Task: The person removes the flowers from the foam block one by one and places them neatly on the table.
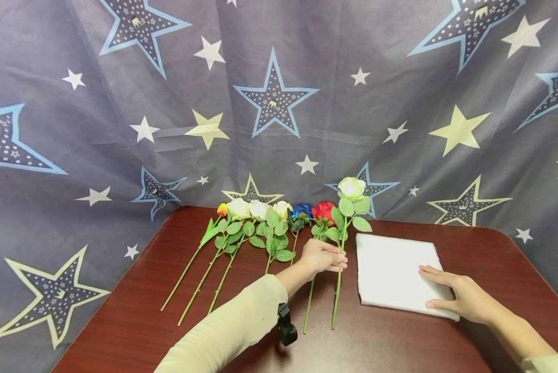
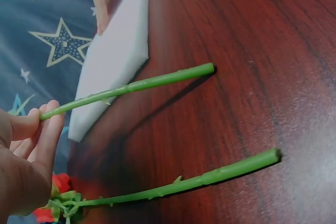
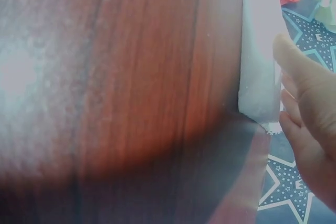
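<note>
My left hand (image 1: 323, 256) pinches the green stem of a white rose (image 1: 352, 187) between thumb and fingers. In the left wrist view the rose's stem (image 2: 152, 81) is raised off the table and casts a shadow. Beside it lies a red rose (image 1: 323, 211), partly behind the hand and leaves. My right hand (image 1: 463, 296) rests on the right side of a square white pad (image 1: 393, 269), fingers extended. In the right wrist view the thumb (image 3: 296, 59) lies along the pad's edge. Whether the pad is foam or folded cloth, I cannot tell.
Left of my left hand lie a blue rose (image 1: 302, 211), several whitish roses (image 1: 239, 209) and an orange-yellow tulip (image 1: 221, 210), stems toward me. All rest on a dark red wooden table (image 1: 367, 342). A grey star-patterned curtain (image 1: 335, 103) hangs behind the table.
</note>
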`<state>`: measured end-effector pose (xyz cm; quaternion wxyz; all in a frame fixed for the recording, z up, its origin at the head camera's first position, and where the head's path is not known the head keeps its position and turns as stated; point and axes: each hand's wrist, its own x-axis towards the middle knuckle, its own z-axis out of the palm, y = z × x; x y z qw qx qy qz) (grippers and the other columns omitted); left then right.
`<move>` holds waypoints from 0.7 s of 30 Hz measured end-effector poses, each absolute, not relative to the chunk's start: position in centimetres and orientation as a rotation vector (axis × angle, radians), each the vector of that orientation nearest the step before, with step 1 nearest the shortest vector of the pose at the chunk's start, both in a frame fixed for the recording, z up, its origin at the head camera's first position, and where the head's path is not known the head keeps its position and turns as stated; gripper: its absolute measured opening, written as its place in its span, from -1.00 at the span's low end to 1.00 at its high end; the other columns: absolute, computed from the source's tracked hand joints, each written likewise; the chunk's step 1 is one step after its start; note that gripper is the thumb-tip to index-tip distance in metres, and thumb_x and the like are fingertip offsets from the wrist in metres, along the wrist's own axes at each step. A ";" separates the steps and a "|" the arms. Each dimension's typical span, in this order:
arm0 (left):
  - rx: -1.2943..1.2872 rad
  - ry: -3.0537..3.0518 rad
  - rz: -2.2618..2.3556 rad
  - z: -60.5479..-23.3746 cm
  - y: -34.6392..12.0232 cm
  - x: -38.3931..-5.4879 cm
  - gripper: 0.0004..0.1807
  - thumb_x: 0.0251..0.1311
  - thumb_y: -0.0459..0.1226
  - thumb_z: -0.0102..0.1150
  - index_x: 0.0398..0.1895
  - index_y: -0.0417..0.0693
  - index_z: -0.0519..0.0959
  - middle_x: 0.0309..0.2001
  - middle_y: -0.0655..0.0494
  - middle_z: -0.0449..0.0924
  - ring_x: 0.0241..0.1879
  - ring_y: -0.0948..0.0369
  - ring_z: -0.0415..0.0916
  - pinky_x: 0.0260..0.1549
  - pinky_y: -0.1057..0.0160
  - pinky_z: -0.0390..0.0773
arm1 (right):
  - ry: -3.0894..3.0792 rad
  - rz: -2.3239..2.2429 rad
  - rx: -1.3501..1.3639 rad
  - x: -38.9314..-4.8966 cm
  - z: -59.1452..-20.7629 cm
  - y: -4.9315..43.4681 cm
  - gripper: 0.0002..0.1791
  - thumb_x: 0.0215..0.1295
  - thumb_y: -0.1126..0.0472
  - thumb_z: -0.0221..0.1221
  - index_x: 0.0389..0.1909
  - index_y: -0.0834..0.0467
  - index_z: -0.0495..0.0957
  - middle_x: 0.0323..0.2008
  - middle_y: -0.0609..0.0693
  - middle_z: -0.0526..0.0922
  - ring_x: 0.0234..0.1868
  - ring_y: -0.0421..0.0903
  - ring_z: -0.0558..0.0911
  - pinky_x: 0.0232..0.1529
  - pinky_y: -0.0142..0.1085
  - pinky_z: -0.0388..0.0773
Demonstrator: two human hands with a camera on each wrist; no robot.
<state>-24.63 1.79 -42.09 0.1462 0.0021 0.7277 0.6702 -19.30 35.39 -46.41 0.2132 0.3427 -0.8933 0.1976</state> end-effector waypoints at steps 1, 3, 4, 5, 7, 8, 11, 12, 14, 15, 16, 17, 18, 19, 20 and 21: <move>-0.002 2.091 1.921 -42.3 1.8 -24.6 -0.80 0.12 -0.52 0.22 -0.18 -0.43 0.65 -0.27 -0.31 0.71 -0.29 -0.01 0.74 -0.35 0.27 0.74 | -2.478 0.546 0.957 -19.3 -46.4 35.5 -0.19 -0.30 0.04 0.54 0.12 0.18 0.56 0.20 -0.13 0.54 0.29 -0.78 0.09 0.21 -0.93 -0.03; -0.012 2.086 1.902 -42.7 1.9 -24.7 -0.81 0.12 -0.52 0.22 -0.18 -0.44 0.64 -0.27 -0.31 0.71 -0.30 -0.01 0.74 -0.35 0.26 0.74 | -2.472 0.544 0.965 -19.3 -46.3 35.6 -0.19 -0.30 0.05 0.54 0.11 0.20 0.56 0.20 -0.14 0.54 0.29 -0.77 0.09 0.21 -0.93 -0.03; -0.020 2.082 1.897 -42.9 1.9 -24.7 -0.81 0.12 -0.53 0.22 -0.19 -0.45 0.64 -0.28 -0.32 0.71 -0.31 -0.01 0.74 -0.36 0.25 0.74 | -2.469 0.544 0.968 -19.3 -46.3 35.7 -0.19 -0.30 0.05 0.54 0.11 0.20 0.56 0.20 -0.15 0.54 0.29 -0.77 0.10 0.21 -0.92 -0.03; -0.031 2.078 1.893 -43.1 2.0 -24.7 -0.82 0.11 -0.54 0.22 -0.20 -0.46 0.64 -0.28 -0.32 0.71 -0.31 -0.03 0.74 -0.36 0.24 0.75 | -2.467 0.543 0.968 -19.3 -46.3 35.7 -0.19 -0.30 0.05 0.54 0.11 0.21 0.56 0.21 -0.18 0.52 0.29 -0.77 0.09 0.21 -0.92 -0.03; -0.043 2.063 1.882 -43.4 1.9 -24.7 -0.82 0.09 -0.56 0.22 -0.21 -0.47 0.63 -0.28 -0.34 0.71 -0.30 -0.05 0.74 -0.36 0.22 0.75 | -2.465 0.547 0.963 -19.3 -46.4 35.7 -0.19 -0.30 0.06 0.54 0.11 0.20 0.56 0.22 -0.23 0.49 0.29 -0.77 0.08 0.21 -0.93 -0.04; -0.059 2.053 1.881 -43.5 1.9 -24.7 -0.82 0.08 -0.58 0.22 -0.22 -0.48 0.63 -0.28 -0.35 0.70 -0.30 -0.06 0.73 -0.37 0.21 0.75 | -2.465 0.549 0.960 -19.2 -46.4 35.7 -0.19 -0.30 0.06 0.54 0.11 0.20 0.56 0.23 -0.25 0.47 0.29 -0.78 0.08 0.21 -0.93 -0.04; -0.109 2.040 1.854 -43.8 1.8 -24.6 -0.84 0.07 -0.59 0.22 -0.24 -0.48 0.63 -0.28 -0.35 0.70 -0.30 -0.07 0.73 -0.37 0.20 0.75 | -2.465 0.550 0.956 -19.1 -46.4 35.8 -0.19 -0.30 0.06 0.54 0.11 0.19 0.56 0.23 -0.27 0.45 0.29 -0.78 0.07 0.21 -0.93 -0.05; -0.124 2.042 1.842 -43.9 1.8 -24.5 -0.84 0.06 -0.59 0.22 -0.25 -0.48 0.64 -0.29 -0.35 0.70 -0.30 -0.07 0.73 -0.38 0.20 0.75 | -2.464 0.551 0.957 -19.1 -46.4 35.8 -0.19 -0.30 0.06 0.54 0.11 0.19 0.56 0.23 -0.26 0.46 0.29 -0.78 0.07 0.21 -0.93 -0.04; -0.158 2.046 1.820 -44.1 1.7 -24.4 -0.85 0.07 -0.58 0.22 -0.26 -0.48 0.64 -0.28 -0.35 0.70 -0.29 -0.07 0.73 -0.38 0.20 0.75 | -2.463 0.552 0.963 -19.2 -46.4 35.8 -0.19 -0.30 0.06 0.54 0.11 0.21 0.56 0.23 -0.26 0.46 0.29 -0.77 0.08 0.21 -0.92 -0.04; -0.170 2.049 1.811 -44.2 1.7 -24.4 -0.86 0.08 -0.59 0.22 -0.27 -0.49 0.64 -0.28 -0.35 0.70 -0.29 -0.07 0.73 -0.37 0.20 0.75 | -2.462 0.553 0.966 -19.2 -46.4 35.9 -0.19 -0.30 0.06 0.54 0.11 0.21 0.56 0.23 -0.26 0.47 0.29 -0.77 0.09 0.21 -0.92 -0.03; -0.185 2.048 1.812 -44.3 1.7 -24.4 -0.87 0.08 -0.59 0.21 -0.28 -0.50 0.63 -0.28 -0.36 0.70 -0.28 -0.08 0.73 -0.37 0.19 0.75 | -2.461 0.554 0.968 -19.2 -46.4 35.9 -0.19 -0.30 0.06 0.54 0.11 0.21 0.56 0.23 -0.26 0.47 0.29 -0.77 0.10 0.20 -0.92 -0.03; -0.199 2.049 1.814 -44.4 1.7 -24.4 -0.87 0.08 -0.60 0.20 -0.29 -0.51 0.63 -0.28 -0.37 0.69 -0.27 -0.09 0.73 -0.36 0.19 0.75 | -2.462 0.556 0.970 -19.2 -46.3 35.9 -0.19 -0.30 0.06 0.54 0.11 0.22 0.56 0.22 -0.26 0.47 0.29 -0.77 0.10 0.20 -0.92 -0.03; -0.215 2.055 1.817 -44.5 1.7 -24.4 -0.88 0.08 -0.61 0.20 -0.29 -0.52 0.62 -0.28 -0.38 0.69 -0.27 -0.09 0.73 -0.37 0.19 0.75 | -2.464 0.557 0.970 -19.2 -46.3 35.9 -0.19 -0.30 0.06 0.54 0.11 0.22 0.56 0.23 -0.26 0.47 0.29 -0.77 0.10 0.20 -0.93 -0.03; -0.232 2.064 1.819 -44.5 1.7 -24.4 -0.89 0.08 -0.61 0.20 -0.30 -0.52 0.62 -0.28 -0.38 0.69 -0.28 -0.09 0.73 -0.38 0.20 0.75 | -2.466 0.557 0.969 -19.2 -46.3 35.9 -0.19 -0.30 0.05 0.54 0.11 0.21 0.56 0.23 -0.28 0.45 0.29 -0.77 0.10 0.19 -0.93 -0.04; -0.250 2.078 1.821 -44.6 1.7 -24.5 -0.90 0.07 -0.61 0.20 -0.32 -0.52 0.62 -0.29 -0.37 0.70 -0.29 -0.08 0.73 -0.40 0.22 0.75 | -2.466 0.562 0.968 -19.2 -46.3 35.9 -0.19 -0.30 0.05 0.54 0.11 0.21 0.56 0.24 -0.30 0.44 0.29 -0.77 0.10 0.19 -0.93 -0.04; -0.264 2.099 1.819 -44.6 1.7 -24.5 -0.90 0.07 -0.60 0.20 -0.33 -0.51 0.63 -0.31 -0.36 0.70 -0.32 -0.06 0.74 -0.43 0.24 0.75 | -2.465 0.565 0.967 -19.2 -46.3 35.9 -0.19 -0.30 0.05 0.54 0.11 0.21 0.56 0.24 -0.33 0.42 0.29 -0.77 0.10 0.19 -0.93 -0.04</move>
